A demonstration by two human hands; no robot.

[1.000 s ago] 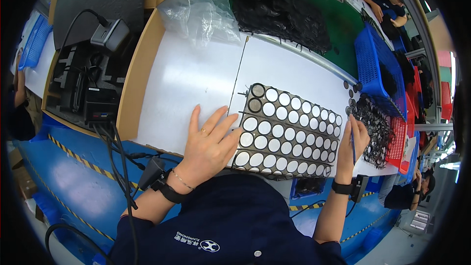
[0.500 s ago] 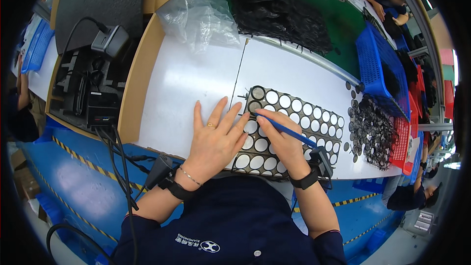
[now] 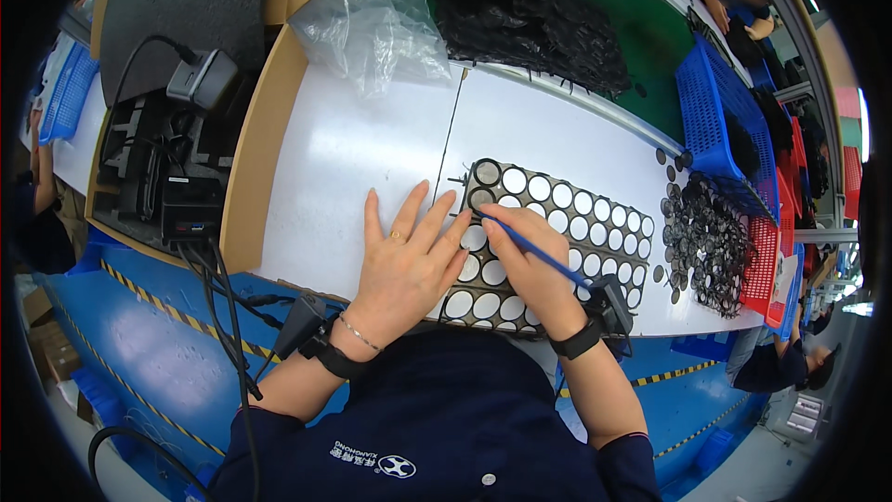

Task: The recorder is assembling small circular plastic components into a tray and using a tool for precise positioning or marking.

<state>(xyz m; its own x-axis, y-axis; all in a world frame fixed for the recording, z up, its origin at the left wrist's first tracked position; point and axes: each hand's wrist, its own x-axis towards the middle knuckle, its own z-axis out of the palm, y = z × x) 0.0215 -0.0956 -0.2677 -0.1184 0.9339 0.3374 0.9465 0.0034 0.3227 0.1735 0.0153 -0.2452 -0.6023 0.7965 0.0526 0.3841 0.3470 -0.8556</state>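
Observation:
On the white table, a dark tray (image 3: 533,246) holds rows of round pieces in black rings. Most show white faces, while two grey-faced round pieces (image 3: 486,172) sit at its far left corner. My left hand (image 3: 406,265) lies flat with fingers spread, its fingertips beside the tray's left edge and its index finger near the second grey piece. Pinched in my right hand (image 3: 531,260) is a slim blue pen-like tool (image 3: 550,258), slanting over the tray. Its tip is by that second grey piece, mostly hidden by my fingers.
Loose dark rings and discs (image 3: 706,242) lie in a heap right of the tray. A blue basket (image 3: 711,116) and a red basket (image 3: 767,265) stand beyond. A clear plastic bag (image 3: 372,28) and a cardboard box (image 3: 265,149) with cabled devices are at left.
The blue tool has swung slightly, its rear end now lower and nearer me. My left hand stays almost where it was.

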